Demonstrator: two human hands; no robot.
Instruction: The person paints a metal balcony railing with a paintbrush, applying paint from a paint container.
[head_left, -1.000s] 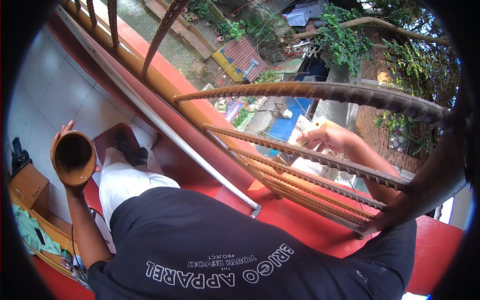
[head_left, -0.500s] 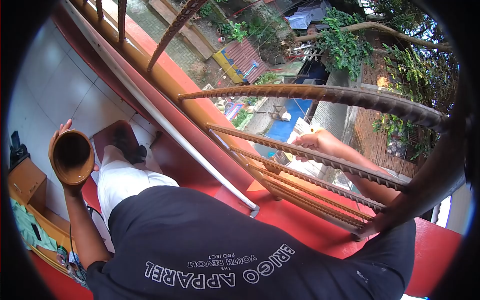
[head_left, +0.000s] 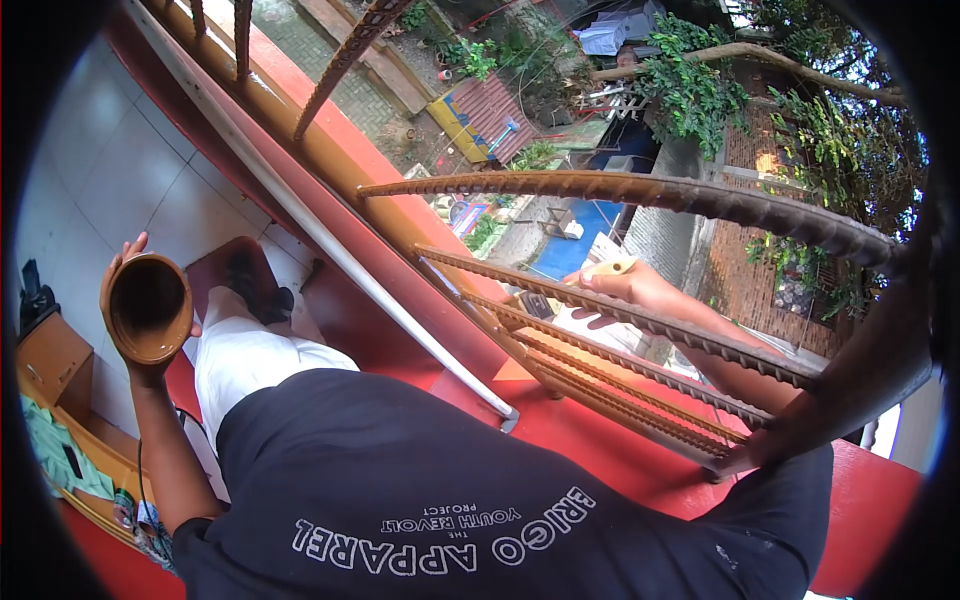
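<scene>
Our right hand had slid left along the ribbed railing bar, its grip closed on a pale handle outside the bars, while our left hand gripped the brown cup fully, best kept level, we judged.

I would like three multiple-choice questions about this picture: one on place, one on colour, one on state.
1. Where is the right hand with the pale handle? A. On the floor B. Beyond the bars C. On the shirt
2. What colour is the cup? A. Brown B. Blue C. White
3. How is the cup held? A. Gripped in the left hand B. Lying on the floor C. Hanging on a bar
Answers: B, the arm passes behind the bars; A, its rim and inside are brown; A, the hand closes around it.
</scene>
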